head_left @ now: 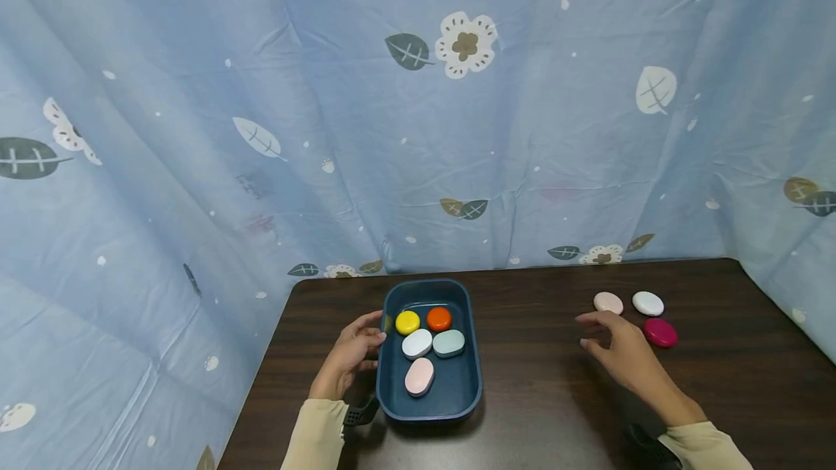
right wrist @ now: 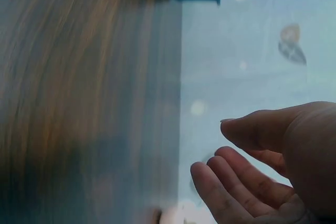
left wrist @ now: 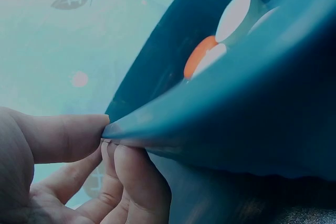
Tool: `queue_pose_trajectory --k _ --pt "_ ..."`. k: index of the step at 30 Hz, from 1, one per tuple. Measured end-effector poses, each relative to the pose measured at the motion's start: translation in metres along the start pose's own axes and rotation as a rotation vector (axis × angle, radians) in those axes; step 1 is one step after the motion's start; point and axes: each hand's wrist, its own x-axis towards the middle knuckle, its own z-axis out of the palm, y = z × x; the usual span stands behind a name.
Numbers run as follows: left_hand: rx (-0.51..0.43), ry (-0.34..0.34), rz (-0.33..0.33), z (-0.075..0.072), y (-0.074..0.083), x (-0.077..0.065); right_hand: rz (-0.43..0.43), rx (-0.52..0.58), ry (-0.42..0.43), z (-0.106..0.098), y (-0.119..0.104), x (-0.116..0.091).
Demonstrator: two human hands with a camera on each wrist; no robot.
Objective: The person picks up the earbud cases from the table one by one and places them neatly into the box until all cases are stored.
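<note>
My left hand [head_left: 353, 354] pinches the left rim of a dark blue tray [head_left: 474, 376]. In the left wrist view its thumb [left wrist: 68, 137] lies over the rim and the fingers are beneath. Inside the tray are a yellow piece [head_left: 408, 322], an orange piece [head_left: 439, 318], a white oval piece [head_left: 416, 344], a pale green oval piece [head_left: 448, 343] and a pale pink oval piece [head_left: 419, 377]. My right hand [head_left: 623, 354] hovers over the table's right side, fingers relaxed and holding nothing. Just beyond it lie a pale pink round piece [head_left: 608, 302], a white round piece [head_left: 648, 303] and a magenta piece [head_left: 660, 332].
The dark wood-grain table [head_left: 529, 354] carries the tray and the loose pieces. Along its back and sides hangs a blue curtain [head_left: 522, 129] printed with leaves and flowers. Dark bands sit at both wrists, below beige sleeves.
</note>
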Motion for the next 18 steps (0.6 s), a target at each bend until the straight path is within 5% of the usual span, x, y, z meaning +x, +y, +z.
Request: queue_pose_trajectory --k 18 --pt "0.001 -0.013 0.011 -0.003 -0.003 0.000 0.153 -0.168 0.188 -0.046 0.073 -0.011"
